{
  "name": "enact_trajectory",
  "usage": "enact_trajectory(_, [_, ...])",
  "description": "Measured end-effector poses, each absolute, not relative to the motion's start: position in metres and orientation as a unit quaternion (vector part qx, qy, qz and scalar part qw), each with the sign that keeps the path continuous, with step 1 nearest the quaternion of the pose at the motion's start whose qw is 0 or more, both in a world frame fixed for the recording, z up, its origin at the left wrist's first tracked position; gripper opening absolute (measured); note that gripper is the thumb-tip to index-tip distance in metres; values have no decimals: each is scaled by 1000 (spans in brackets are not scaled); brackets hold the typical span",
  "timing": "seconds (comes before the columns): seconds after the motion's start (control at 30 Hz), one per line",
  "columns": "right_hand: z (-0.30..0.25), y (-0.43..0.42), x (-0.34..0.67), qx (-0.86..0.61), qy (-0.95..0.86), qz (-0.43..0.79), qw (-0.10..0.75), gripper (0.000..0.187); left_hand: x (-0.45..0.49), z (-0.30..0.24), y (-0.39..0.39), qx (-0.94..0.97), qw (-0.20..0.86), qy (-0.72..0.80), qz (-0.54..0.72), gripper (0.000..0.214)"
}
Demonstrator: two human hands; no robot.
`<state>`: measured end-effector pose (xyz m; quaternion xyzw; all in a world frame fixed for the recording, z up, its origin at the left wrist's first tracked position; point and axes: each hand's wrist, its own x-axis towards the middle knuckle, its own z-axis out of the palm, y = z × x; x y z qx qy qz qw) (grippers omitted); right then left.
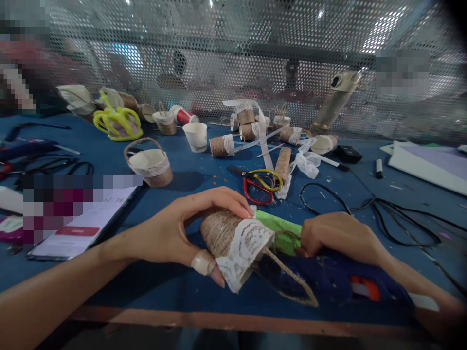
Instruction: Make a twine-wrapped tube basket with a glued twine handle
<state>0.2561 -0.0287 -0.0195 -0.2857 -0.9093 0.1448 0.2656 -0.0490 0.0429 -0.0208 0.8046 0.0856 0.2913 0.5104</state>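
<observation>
The left grip (pixel 177 226) curls round a brown twine-wrapped cup (pixel 222 229) with white lace trim (pixel 251 240), best steadied lightly; the right grip (pixel 333 236) bends beside a dark-blue glue gun (pixel 323 277), its hold unclear.

Blue tabletop (pixel 164 291), reddish-brown front edge (pixel 182 316). Perforated metal screen (pixel 226 68) stands behind; blurred shapes beyond it. Bright white light shows through, upper right.
</observation>
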Motion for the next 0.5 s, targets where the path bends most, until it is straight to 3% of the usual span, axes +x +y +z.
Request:
enact_trajectory(0.17, [-20, -28, 258, -327, -905, 144, 231, 27, -49, -21, 43, 804, 513, 85, 290, 71])
enact_trajectory(0.3, [-21, -27, 261, -323, -904, 153, 235, 34, -49, -21, 42, 804, 514, 87, 286, 71])
enact_trajectory(0.5, [-15, -33, 260, -371, -893, 136, 214, 26, -50, -22, 43, 799, 519, 92, 287, 69])
